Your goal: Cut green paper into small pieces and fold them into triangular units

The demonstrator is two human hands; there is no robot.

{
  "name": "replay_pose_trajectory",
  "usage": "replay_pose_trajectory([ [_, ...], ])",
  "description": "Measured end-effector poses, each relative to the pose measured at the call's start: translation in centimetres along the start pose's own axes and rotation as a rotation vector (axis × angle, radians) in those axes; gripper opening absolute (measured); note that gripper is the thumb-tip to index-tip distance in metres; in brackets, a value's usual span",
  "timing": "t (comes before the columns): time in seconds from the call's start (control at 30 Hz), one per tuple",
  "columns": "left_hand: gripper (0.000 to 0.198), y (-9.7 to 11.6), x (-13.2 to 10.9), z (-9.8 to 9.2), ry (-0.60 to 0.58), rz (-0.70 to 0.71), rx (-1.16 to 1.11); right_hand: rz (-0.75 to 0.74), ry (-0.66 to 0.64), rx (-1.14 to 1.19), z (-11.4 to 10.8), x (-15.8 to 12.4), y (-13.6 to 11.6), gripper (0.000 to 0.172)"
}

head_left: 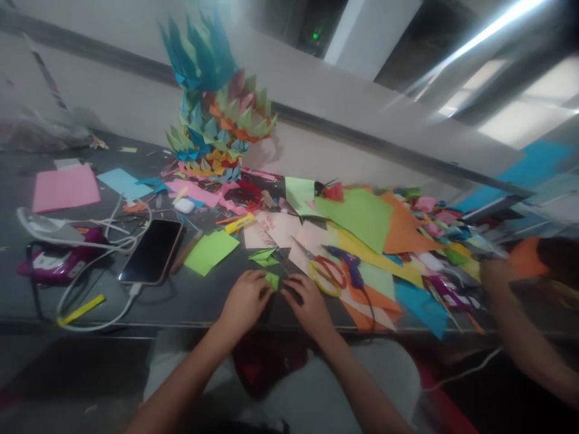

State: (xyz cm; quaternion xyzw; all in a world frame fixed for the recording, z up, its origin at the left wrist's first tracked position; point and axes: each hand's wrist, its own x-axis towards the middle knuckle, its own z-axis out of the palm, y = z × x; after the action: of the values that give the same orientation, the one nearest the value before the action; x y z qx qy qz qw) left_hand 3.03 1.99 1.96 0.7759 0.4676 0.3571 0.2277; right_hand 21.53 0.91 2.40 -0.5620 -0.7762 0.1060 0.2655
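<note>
Near the table's front edge, my left hand (pixel 246 299) pinches a small folded piece of green paper (pixel 272 281) between thumb and fingers. My right hand (pixel 309 303) is just to the right of that paper, fingers apart and bent, with nothing visible in it. Directly beyond lies another folded green paper piece (pixel 264 258). Scissors (pixel 326 272) with red and yellow handles rest right of my right hand, beside a purple glue gun (pixel 347 263). A green paper sheet (pixel 211 252) lies to the left, past my left hand.
A plugged-in phone (pixel 152 252) and a purple device (pixel 67 259) with tangled cables lie left. A yellow cutter (pixel 239 223) sits mid-table. Behind stands a folded-paper model (pixel 212 114). Coloured sheets (pixel 362 214) and scraps spread right, where another person's arm (pixel 511 319) reaches over.
</note>
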Motion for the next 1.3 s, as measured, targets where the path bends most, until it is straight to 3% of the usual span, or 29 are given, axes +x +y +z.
replay_pose_trajectory([
  [0.13, 0.019, -0.1, 0.1, -0.5, -0.001, -0.082, -0.245, 0.043, -0.122, 0.187, -0.5, 1.0, -0.7, 0.022],
  [0.3, 0.051, -0.7, 0.1, -0.1, 0.121, -0.305, -0.509, 0.198, -0.263, 0.561, -0.6, 2.3, -1.5, 0.024],
  [0.43, 0.054, -0.6, -0.1, -0.1, 0.058, -0.334, -0.562, 0.302, -0.31, 0.781, 0.2, 2.7, -1.5, 0.03],
  [0.6, 0.039, 0.2, 0.4, -1.1, -0.136, -0.26, -0.468, 0.151, -0.466, 0.737, -0.6, 4.2, -0.5, 0.024],
  [0.77, 0.02, 0.0, 2.0, -1.9, -0.301, -0.146, -0.234, 0.045, -0.642, 0.477, -2.3, 5.9, 0.6, 0.02],
  [0.9, 0.014, -0.1, 2.8, -1.9, -0.413, -0.103, 0.024, -0.047, -0.658, 0.344, -2.1, 6.5, 0.9, 0.017],
  [1.07, 0.011, 0.0, 3.1, -1.4, -0.457, -0.131, 0.198, -0.165, -0.561, 0.313, -1.6, 6.4, 1.5, 0.018],
  [1.3, 0.013, 0.0, 2.6, -1.4, -0.412, -0.121, 0.189, -0.01, -0.421, 0.361, -1.4, 4.8, 1.7, 0.006],
])
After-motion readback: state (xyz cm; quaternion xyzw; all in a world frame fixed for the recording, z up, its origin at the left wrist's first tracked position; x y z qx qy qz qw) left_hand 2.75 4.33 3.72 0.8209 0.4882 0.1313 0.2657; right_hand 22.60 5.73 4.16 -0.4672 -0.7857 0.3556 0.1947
